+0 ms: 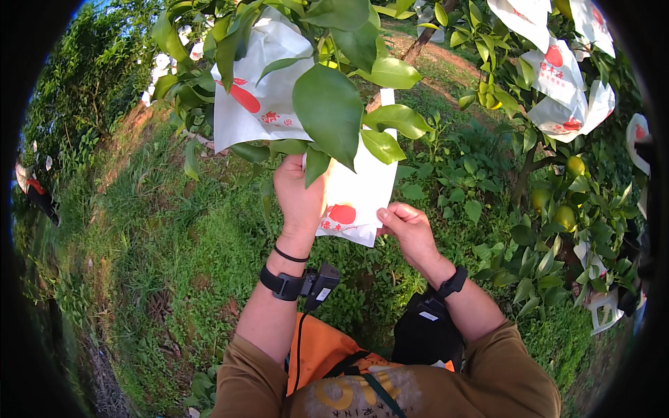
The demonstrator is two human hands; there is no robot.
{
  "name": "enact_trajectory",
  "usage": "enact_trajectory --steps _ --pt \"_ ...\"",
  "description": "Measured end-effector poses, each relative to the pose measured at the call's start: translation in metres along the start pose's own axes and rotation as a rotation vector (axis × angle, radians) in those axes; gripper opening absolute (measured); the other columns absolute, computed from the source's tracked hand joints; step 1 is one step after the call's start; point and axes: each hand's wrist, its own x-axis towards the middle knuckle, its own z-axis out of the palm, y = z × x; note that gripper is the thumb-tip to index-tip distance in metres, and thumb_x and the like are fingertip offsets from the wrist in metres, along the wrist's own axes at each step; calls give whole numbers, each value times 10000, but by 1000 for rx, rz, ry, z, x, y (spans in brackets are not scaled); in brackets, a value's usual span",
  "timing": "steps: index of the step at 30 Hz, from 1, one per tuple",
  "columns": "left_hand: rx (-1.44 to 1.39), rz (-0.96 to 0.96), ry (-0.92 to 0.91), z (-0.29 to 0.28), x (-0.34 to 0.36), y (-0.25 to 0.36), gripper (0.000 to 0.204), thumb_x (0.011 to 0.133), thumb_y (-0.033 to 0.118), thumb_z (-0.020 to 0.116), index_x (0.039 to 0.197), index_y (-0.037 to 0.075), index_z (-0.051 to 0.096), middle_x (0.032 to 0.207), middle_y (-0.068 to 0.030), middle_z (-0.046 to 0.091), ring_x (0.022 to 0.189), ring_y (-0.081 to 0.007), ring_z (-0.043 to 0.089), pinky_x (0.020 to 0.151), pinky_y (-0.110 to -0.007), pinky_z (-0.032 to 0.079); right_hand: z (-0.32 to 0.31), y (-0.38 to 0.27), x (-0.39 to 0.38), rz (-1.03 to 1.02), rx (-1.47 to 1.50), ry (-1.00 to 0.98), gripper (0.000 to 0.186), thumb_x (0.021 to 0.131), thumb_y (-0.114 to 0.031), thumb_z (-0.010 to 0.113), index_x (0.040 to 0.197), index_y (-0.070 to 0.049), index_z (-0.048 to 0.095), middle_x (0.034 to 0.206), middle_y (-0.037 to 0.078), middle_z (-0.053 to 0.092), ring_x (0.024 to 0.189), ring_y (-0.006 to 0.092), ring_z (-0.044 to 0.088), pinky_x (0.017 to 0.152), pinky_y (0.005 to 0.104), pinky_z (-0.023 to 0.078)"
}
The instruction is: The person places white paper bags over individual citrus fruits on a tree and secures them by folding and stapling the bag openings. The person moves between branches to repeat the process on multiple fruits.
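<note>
A white paper fruit bag [362, 184] with a red fruit print hangs beneath the leaves in the middle, brightly sunlit. At its upper left edge, my left hand [301, 195] is closed on it, with the fingertips partly hidden by a leaf and the bag. My right hand [410, 230] pinches the bag's lower right edge between thumb and fingers. Just above my left hand hangs another white fruit bag [261, 87] with red print. A large green leaf [327, 115] covers part of both bags. Whatever is inside them is hidden.
More white bags [557, 83] hang on a tree at the right, with green-yellow fruits [564, 217] lower on its branches. Behind them, at the right rim, is a white plastic crate-like object [605, 311]. An orange bag [324, 345] and a black pouch [428, 331] rest at my waist. Grass and weeds cover the ground.
</note>
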Motion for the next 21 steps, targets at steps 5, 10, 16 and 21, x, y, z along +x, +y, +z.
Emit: enact_trajectory --steps 5,10,16,21 --pt "41 82 -41 -4 -1 -1 92 807 80 731 792 29 656 729 58 591 653 -25 478 606 -197 409 -5 -58 31 -230 -385 -168 435 830 -214 718 1186 -10 571 1100 70 632 988 136 600 885 297 480" --pt "61 139 -27 -1 -2 -5 94 808 83 730 815 10 670 770 35 624 679 -29 502 621 -200 423 31 -91 71 -270 -160 -302 467 814 -198 729 1206 -15 554 1143 50 620 991 93 567 877 247 454" --pt "-72 59 -72 1 -3 -10 118 809 56 720 887 -18 670 821 16 650 731 -45 548 664 -197 449 45 -81 76 -316 -114 -134 288 826 -76 692 1102 -17 635 1028 38 666 879 77 594 799 229 480" --pt "-94 -128 -279 -12 -5 -3 297 944 100 465 1197 -38 537 1151 -55 578 1050 -125 527 942 -276 391 47 -68 73 -513 -69 8 228 822 -51 698 1036 -5 633 958 28 671 828 78 605 765 219 493"
